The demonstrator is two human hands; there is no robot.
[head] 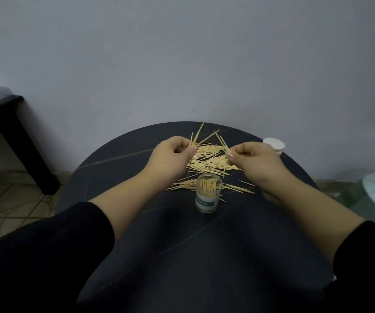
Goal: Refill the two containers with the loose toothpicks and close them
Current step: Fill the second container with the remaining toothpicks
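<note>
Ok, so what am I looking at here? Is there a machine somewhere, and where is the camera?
There is no machine here. These are a person's two bare hands, seen by one wide camera worn on the head, looking forward and down. On the dark round table lies a heap of loose toothpicks. Nearer the person stands an open clear container with toothpicks standing in it. The left hand grips a small bunch of toothpicks, and the right hand pinches a few more above the heap. At the table's far right edge sits a white round thing, perhaps a lid; I cannot tell for sure.
</note>
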